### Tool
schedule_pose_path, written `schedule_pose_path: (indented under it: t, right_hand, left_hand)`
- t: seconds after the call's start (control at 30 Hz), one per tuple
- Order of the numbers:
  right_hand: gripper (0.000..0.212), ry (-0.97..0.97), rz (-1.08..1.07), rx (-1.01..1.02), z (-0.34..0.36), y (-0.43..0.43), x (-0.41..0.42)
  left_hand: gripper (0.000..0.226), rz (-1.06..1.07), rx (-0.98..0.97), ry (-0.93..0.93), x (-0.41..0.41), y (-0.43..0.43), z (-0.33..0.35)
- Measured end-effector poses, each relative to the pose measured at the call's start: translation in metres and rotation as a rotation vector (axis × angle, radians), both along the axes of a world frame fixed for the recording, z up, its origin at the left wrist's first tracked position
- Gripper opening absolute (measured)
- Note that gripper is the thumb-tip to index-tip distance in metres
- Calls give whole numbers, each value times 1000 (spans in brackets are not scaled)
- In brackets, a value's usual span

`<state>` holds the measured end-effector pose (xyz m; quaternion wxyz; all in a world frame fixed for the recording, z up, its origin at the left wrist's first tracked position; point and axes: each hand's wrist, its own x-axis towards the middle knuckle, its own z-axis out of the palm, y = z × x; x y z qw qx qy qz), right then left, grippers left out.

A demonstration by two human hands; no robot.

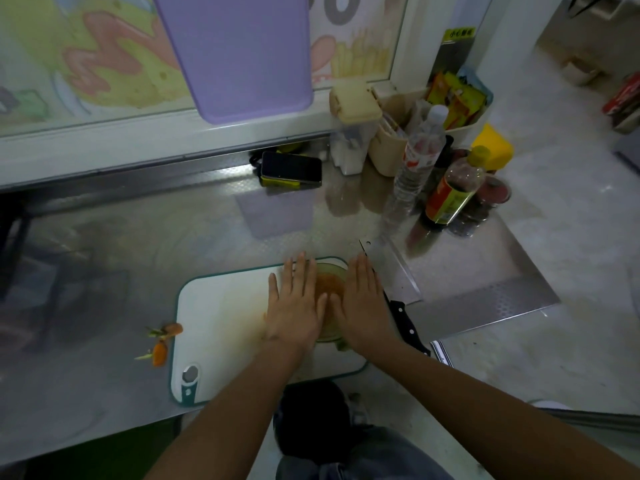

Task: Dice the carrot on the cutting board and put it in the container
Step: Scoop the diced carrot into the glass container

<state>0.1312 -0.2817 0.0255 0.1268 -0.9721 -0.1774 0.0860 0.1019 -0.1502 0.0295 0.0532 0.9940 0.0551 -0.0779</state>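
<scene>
At the far right corner of the white, teal-rimmed cutting board (221, 306) stands the clear container (329, 336), and the diced carrot (330, 286) lies inside it as a blurred orange heap of small bits. Your left hand (294, 306) lies flat over the container's left side and your right hand (363, 303) over its right side. Both have their fingers straight and close together, gripping nothing, with the thumbs nearly meeting above the carrot. Whether the palms rest on the rim or hover just over it cannot be told.

Two carrot ends (173, 329) with green stubs lie on the steel countertop (138, 237) just off the board's left edge. A cleaver (394, 275) with a black riveted handle lies on the countertop just beside the board's right edge, its blade pointing away from you.

Toward the countertop's back right corner stand a clear water bottle (415, 161) with a red and white label and a dark sauce bottle (453, 188) with a yellow cap and a red and yellow label; the print on both is too blurred to read. A phone (291, 168) lies near the back edge. A purple cutting board (239, 53) hangs against the window behind. A small yellow sign (459, 32) higher up seems to carry dark characters, unreadable from here.
</scene>
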Motion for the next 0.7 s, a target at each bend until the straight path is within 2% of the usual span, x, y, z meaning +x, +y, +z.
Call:
schedule_pose_path:
  t: [0.1, 0.23, 0.33, 0.53, 0.63, 0.7]
  right_hand:
    - [70, 124, -107, 120, 0, -8, 14]
    - [75, 353, -148, 286, -6, -9, 18]
    - [69, 385, -226, 391, -10, -9, 18]
    - [61, 399, -261, 408, -18, -15, 23]
    - [52, 433, -217, 358, -10, -15, 24]
    - [55, 407, -166, 315, -4, -12, 25]
  left_hand:
    - [64, -35, 8, 12, -8, -5, -5]
    - [74, -31, 11, 13, -6, -3, -10]
    - [77, -26, -10, 15, -5, -3, -14]
    - [74, -15, -11, 0, -3, -4, -19]
    - [76, -20, -15, 8, -3, -3, -18]
    - [77, -32, -20, 23, -3, -3, -14]
